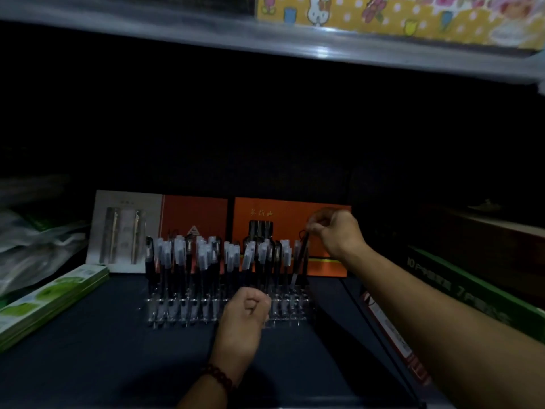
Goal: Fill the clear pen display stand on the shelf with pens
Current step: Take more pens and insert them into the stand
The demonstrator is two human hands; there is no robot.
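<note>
Insertion step in hand. The right hand (336, 231) pinches the top of a black pen (300, 258), tip down over the right end of the clear pen display stand (177, 315), which sits mid-shelf and nearly full. The left hand (244, 315) is curled at the stand's front; whether it holds anything cannot be told. Next: align with a free slot, lower, release.

The right hand (336, 231) pinches a tilted pen (300, 259) over the clear stand (182, 311)
</note>
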